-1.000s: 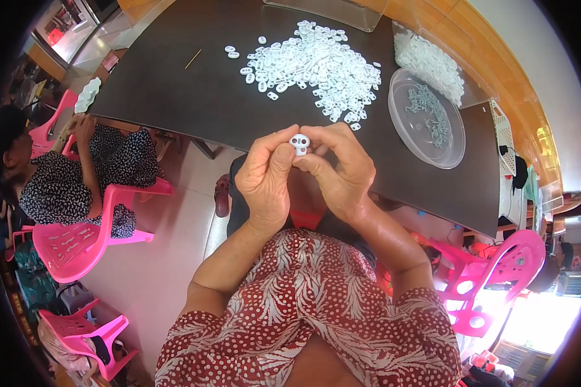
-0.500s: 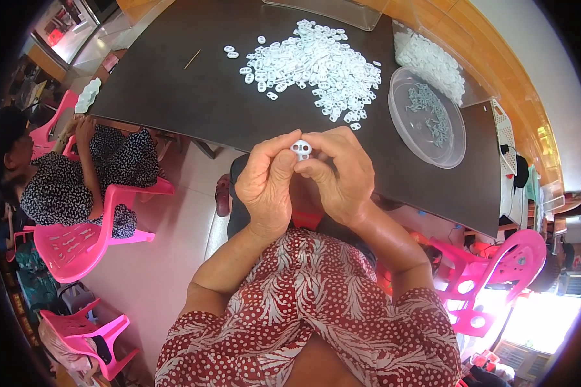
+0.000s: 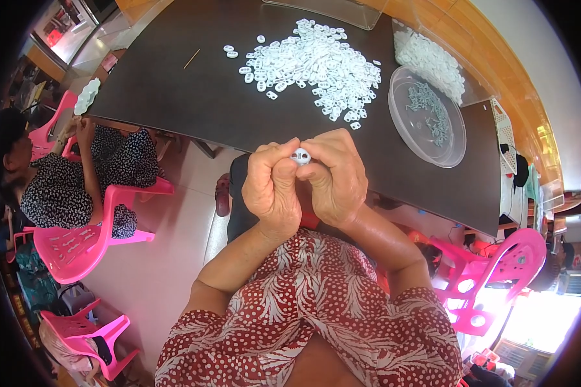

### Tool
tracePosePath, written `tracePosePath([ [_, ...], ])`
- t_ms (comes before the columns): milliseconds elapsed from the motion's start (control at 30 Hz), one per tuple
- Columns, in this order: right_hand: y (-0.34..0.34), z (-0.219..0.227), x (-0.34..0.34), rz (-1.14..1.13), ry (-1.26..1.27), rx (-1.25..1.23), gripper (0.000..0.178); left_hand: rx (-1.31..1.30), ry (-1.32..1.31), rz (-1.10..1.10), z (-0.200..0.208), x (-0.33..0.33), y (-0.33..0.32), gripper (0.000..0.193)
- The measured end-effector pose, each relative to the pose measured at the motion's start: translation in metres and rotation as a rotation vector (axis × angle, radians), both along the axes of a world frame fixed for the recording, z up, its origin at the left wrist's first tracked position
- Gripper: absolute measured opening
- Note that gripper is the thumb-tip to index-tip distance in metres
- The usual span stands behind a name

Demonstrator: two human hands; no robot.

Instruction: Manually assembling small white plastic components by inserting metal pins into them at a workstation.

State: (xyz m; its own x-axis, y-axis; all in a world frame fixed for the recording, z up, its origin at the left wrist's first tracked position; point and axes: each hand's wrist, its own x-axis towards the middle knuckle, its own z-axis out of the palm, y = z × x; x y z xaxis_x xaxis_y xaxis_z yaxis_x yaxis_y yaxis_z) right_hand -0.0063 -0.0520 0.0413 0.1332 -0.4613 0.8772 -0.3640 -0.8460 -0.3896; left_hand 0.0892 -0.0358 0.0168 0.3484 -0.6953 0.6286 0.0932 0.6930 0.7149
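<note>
Pinched between both hands is a small white two-hole cord lock (image 3: 300, 156), held just off the near edge of the table. My left hand (image 3: 271, 187) grips it from the left with thumb and forefinger. From the right, the thumb and bent forefinger of my right hand (image 3: 337, 177) press on it. The fingertips cover part of its sides. Beyond my hands, a heap of white oval two-hole pieces (image 3: 316, 64) lies on the dark table (image 3: 193, 97). Small grey metal springs (image 3: 429, 113) lie in a round clear plastic dish (image 3: 400, 138) to the right.
A clear box (image 3: 478, 93) of small white parts stands behind the dish. A thin brown stick (image 3: 192, 59) lies at the table's left. Another person (image 3: 71, 174) sits at left on a pink chair (image 3: 103, 238). More pink chairs (image 3: 497, 277) stand at right.
Both hands have drawn closer together and dipped slightly toward me. The cord lock has tilted between the fingers, so its holes look narrower.
</note>
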Motion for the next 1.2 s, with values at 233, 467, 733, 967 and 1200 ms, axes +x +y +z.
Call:
tracePosePath([
  [233, -0.005, -0.004, -0.004, 0.005, 0.018, 0.030, 0.029, 0.003, 0.070, -0.062, -0.002, -0.009, -0.004, 0.021],
  [467, -0.006, -0.009, -0.015, -0.017, -0.006, 0.077, 0.025, 0.072, -0.023, -0.062, -0.003, -0.010, -0.005, 0.023],
  [733, -0.016, 0.020, -0.062, -0.203, -0.252, 0.466, 0.008, 0.200, -0.101, -0.461, 0.071, 0.024, -0.013, 0.059],
  [967, -0.042, 0.047, -0.108, -0.232, -0.543, 0.679, 0.011, -0.166, 0.043, -0.695, 0.172, 0.029, -0.021, 0.090],
  [1200, -0.030, 0.040, -0.113, -0.147, -0.561, 0.652, 0.011, -0.201, 0.011, -0.752, 0.174, 0.006, -0.022, 0.088],
])
